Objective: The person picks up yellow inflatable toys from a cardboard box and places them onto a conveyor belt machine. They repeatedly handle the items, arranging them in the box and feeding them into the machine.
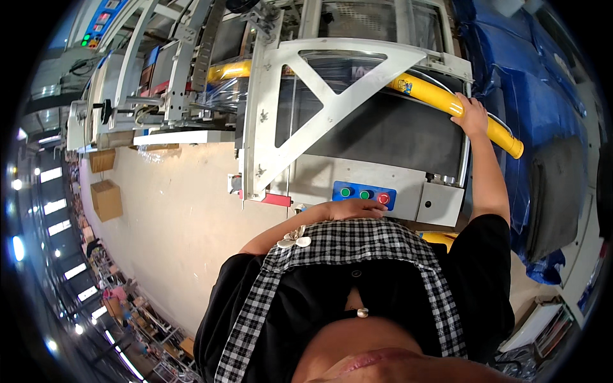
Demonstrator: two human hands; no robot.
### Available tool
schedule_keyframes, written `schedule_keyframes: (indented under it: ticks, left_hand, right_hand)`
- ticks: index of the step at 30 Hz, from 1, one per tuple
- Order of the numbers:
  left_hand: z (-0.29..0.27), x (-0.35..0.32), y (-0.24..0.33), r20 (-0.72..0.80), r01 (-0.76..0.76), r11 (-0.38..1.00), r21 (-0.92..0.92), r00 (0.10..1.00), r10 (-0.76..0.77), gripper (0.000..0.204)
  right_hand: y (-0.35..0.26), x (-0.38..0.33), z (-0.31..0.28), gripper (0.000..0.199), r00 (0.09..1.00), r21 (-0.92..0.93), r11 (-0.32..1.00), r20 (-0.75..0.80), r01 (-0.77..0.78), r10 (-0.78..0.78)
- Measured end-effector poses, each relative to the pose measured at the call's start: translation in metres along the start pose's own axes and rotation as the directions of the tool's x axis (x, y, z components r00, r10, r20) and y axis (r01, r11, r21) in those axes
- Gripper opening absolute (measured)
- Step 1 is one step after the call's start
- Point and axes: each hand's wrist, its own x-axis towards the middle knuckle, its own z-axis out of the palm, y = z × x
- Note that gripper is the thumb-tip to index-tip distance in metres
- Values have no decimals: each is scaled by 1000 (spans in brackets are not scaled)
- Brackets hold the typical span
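A long yellow tube (428, 94) with a small coloured print lies slantwise across the dark bed (408, 127) of a machine, its far part passing under the white metal frame. My right hand (471, 116) is closed over the tube near its right end, which sticks out past the machine's edge. At the front of the machine sits a blue control panel (364, 195) with two green buttons and a red button (384, 198). My left hand (357, 207) rests just below the panel, fingers stretched out beside the red button, holding nothing.
A white triangular frame (332, 118) spans the bed. Left of it, clear film (223, 96) runs around another yellow length (231, 70) by metal machine parts. Blue covered stacks (511, 57) and a dark folded cloth (554, 191) stand at the right. Cardboard boxes (106, 199) sit on the floor.
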Motion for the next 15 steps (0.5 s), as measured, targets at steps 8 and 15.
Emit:
schedule_keyframes:
  ticks: [8, 15]
  left_hand:
    - [0, -9, -22, -37, -79, 994, -71, 996, 77, 46]
    - [7, -11, -14, -31, -61, 997, -36, 998, 60, 44]
  right_hand:
    - [-25, 36, 15, 84, 997, 64, 998, 78, 21, -26]
    - [-37, 48, 20, 83, 999, 89, 996, 36, 17, -20]
